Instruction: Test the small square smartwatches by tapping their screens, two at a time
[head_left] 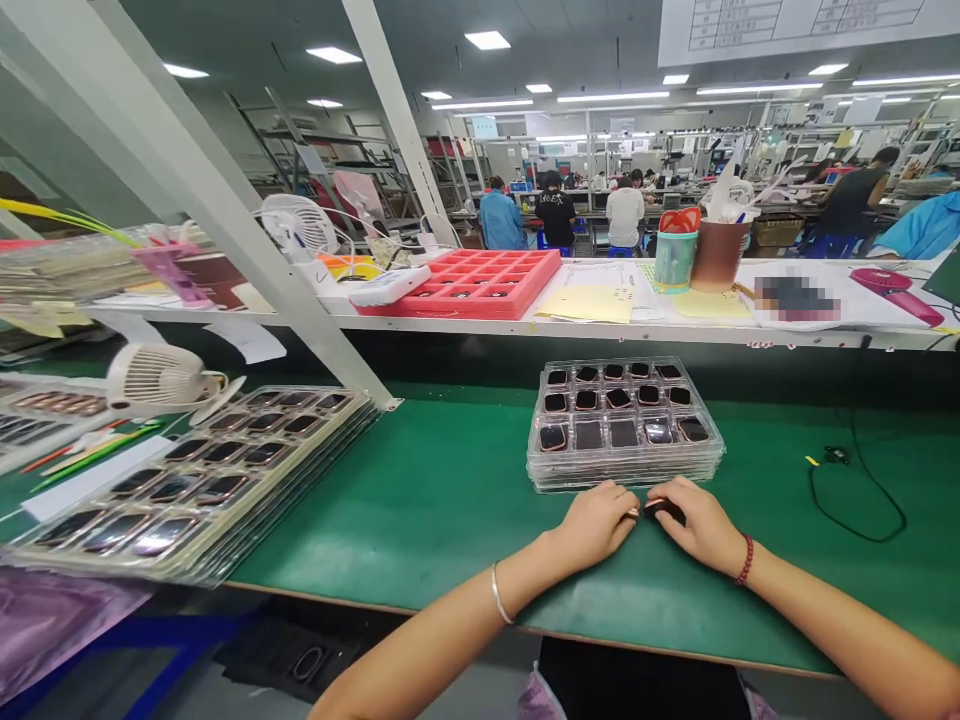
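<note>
Just in front of a stack of clear plastic trays (626, 465), both my hands rest on the green bench. My right hand (701, 525) is closed on a dark smartwatch body (666, 510) with a coppery edge. Fingers curled, my left hand (596, 525) grips a small piece; only its coppery edge (634, 513) shows, so it appears to be a watch body too. The top tray holds rows of square, black-faced watch bodies (619, 398). In its nearest row, two pockets show no raised watch body.
A taller stack of filled watch trays (300, 500) stands on the left, with a small white fan (154, 380) behind it. A black cable (855, 535) lies to the right. On the shelf sit a red compartment tray (487, 275) and cups (675, 262). People sit farther back.
</note>
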